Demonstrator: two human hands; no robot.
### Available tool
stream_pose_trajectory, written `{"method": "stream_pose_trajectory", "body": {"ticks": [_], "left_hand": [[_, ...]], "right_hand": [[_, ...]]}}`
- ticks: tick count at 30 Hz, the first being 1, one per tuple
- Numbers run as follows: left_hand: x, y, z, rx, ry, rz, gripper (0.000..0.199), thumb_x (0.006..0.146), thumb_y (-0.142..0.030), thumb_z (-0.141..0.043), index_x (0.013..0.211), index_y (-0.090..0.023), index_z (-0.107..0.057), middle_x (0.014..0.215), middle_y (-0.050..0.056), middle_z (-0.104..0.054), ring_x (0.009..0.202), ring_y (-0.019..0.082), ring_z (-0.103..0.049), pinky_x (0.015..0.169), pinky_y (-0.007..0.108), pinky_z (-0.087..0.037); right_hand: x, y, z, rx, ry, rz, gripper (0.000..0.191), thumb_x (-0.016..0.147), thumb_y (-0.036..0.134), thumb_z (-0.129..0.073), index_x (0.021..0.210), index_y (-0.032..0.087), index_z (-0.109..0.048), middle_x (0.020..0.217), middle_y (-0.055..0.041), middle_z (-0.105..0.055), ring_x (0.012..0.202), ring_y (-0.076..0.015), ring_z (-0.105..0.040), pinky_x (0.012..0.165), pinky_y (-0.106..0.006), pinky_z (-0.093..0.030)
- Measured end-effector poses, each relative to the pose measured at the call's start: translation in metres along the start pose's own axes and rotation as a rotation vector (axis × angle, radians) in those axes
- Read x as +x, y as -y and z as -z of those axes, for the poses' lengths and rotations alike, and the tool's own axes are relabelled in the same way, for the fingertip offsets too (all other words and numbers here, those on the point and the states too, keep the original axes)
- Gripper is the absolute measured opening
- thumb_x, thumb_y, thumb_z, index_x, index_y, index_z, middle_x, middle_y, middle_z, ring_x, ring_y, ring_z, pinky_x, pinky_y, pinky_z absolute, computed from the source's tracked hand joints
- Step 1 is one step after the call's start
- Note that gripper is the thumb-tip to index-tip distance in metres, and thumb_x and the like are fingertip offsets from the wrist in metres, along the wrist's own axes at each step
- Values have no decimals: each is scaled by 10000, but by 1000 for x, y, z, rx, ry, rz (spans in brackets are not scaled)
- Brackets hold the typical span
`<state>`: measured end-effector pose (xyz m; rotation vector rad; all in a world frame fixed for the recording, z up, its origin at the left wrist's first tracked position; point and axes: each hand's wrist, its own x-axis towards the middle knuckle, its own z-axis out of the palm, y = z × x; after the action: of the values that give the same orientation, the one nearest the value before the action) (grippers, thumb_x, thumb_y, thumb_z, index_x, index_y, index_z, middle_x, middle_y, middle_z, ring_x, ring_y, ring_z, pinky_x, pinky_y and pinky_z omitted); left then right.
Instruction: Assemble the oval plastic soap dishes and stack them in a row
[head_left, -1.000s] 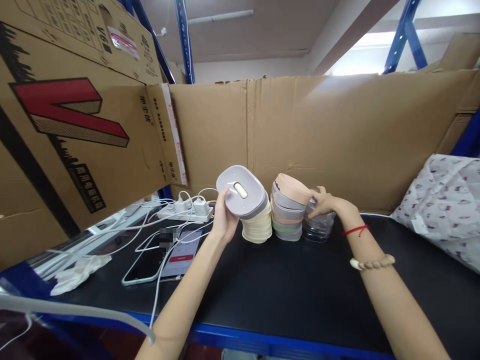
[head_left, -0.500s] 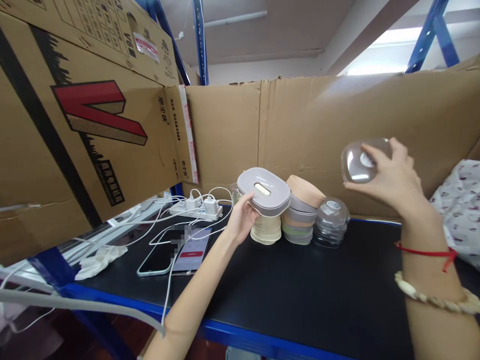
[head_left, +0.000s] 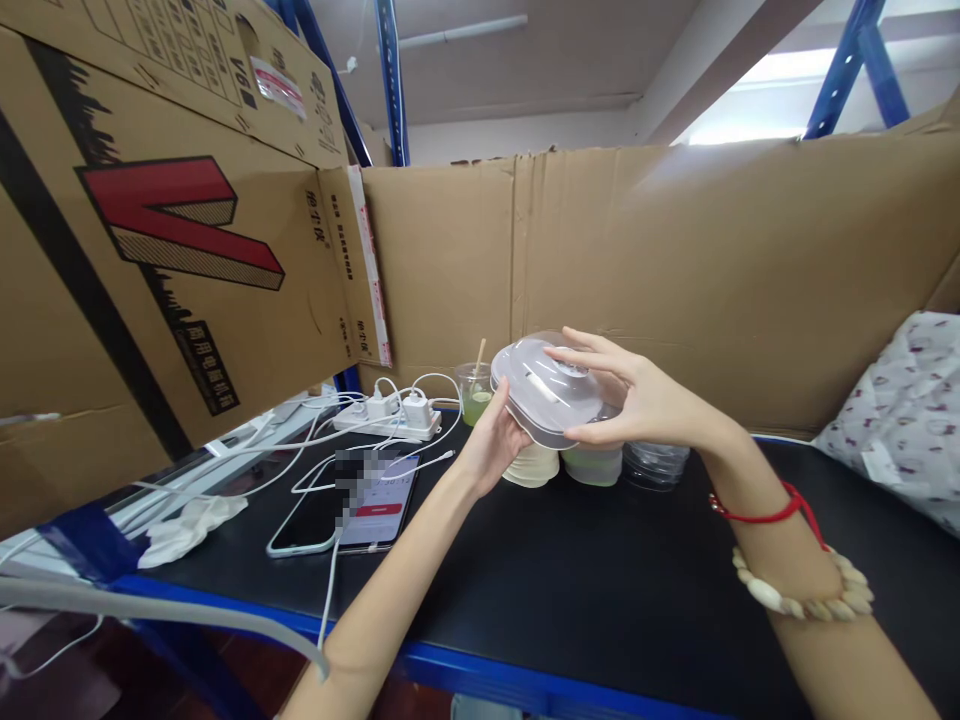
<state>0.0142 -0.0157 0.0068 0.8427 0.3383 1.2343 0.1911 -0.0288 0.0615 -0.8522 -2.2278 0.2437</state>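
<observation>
My left hand (head_left: 493,440) grips the near left edge of a grey rounded dish (head_left: 527,405), which has a small cream-coloured slot piece in its middle. Over this dish, my right hand (head_left: 619,385) holds a clear domed plastic lid (head_left: 564,350) with its fingers spread round the lid's far and right sides. Lid and dish overlap; whether the lid is seated on the rim I cannot tell. Partly hidden behind the hands stand a stack of cream pieces (head_left: 531,467), a stack of coloured dishes (head_left: 594,466) and a stack of clear lids (head_left: 657,466).
Two phones (head_left: 300,515) lie at the left beside a power strip (head_left: 401,425) with white cables. Behind it stands a plastic cup (head_left: 475,400) with green liquid and a stick. Cardboard walls (head_left: 442,260) close off the back and left. A patterned white bag (head_left: 904,415) sits at the right.
My right hand has brought the clear lid from the right, down and leftward over the grey dish. My left hand still holds the dish, which has shifted slightly right.
</observation>
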Motion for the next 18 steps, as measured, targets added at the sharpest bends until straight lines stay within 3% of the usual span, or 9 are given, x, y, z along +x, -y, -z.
{"method": "stream_pose_trajectory", "body": {"ticks": [8, 13, 18], "left_hand": [[1, 2, 0, 1, -7, 6, 465, 1064, -253, -242, 1063, -58, -663, 1003, 140, -631, 956, 237, -590, 768, 253, -516], [1, 4, 1, -1, 7, 13, 420, 1047, -203, -299, 902, -85, -675, 941, 127, -642, 876, 214, -615, 619, 197, -505], [2, 6, 2, 17, 42, 16, 343, 1024, -192, -327, 984, -83, -651, 933, 131, -642, 902, 234, -610, 655, 229, -518]], "right_hand": [[3, -1, -5, -19, -19, 71, 643, 618, 368, -741, 1224, 211, -596, 1430, -97, -334, 1297, -280, -337, 1058, -473, -313], [5, -2, -8, -78, -11, 34, 620, 607, 355, -736, 1208, 278, -606, 1434, -37, -335, 1284, -290, -355, 1035, -498, -337], [6, -1, -9, -116, -19, 31, 614, 617, 402, -715, 1208, 274, -609, 1425, -30, -349, 1267, -299, -375, 1032, -514, -330]]}}
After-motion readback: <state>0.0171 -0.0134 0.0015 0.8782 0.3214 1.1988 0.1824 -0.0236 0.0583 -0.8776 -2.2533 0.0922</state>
